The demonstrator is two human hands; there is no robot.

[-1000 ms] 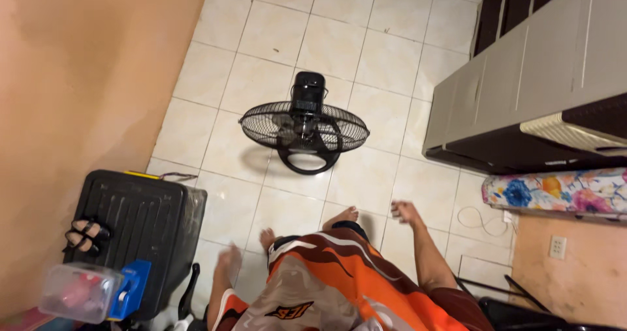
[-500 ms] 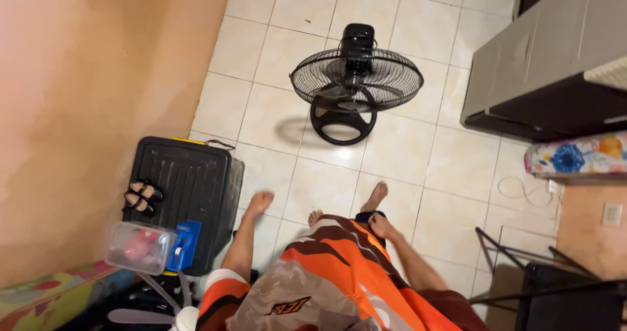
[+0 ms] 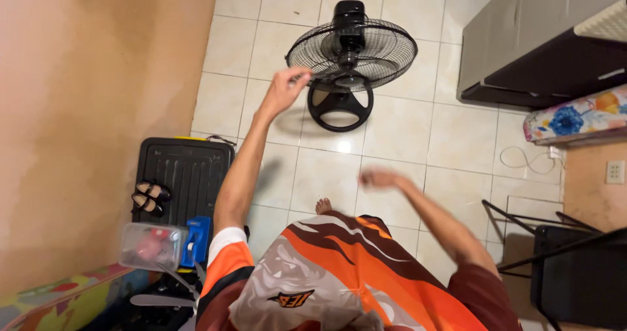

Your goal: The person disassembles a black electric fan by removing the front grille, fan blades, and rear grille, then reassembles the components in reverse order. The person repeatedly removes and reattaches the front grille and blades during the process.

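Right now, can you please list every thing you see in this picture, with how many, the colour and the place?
fan: 1, black, on the tiled floor, top centre
case: 1, black, ribbed, on the floor by the left wall
sandals: 1 pair, black and tan, on the case
plastic box: 1, clear, lower left
cabinet: 1, grey and dark, top right
floral cushion: 1, multicoloured, right
cable: 1, white, floor at right
left hand: 1, raised at the fan's grille
right hand: 1, blurred, over the floor

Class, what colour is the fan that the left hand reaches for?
Black: the fan shows best in the head view.
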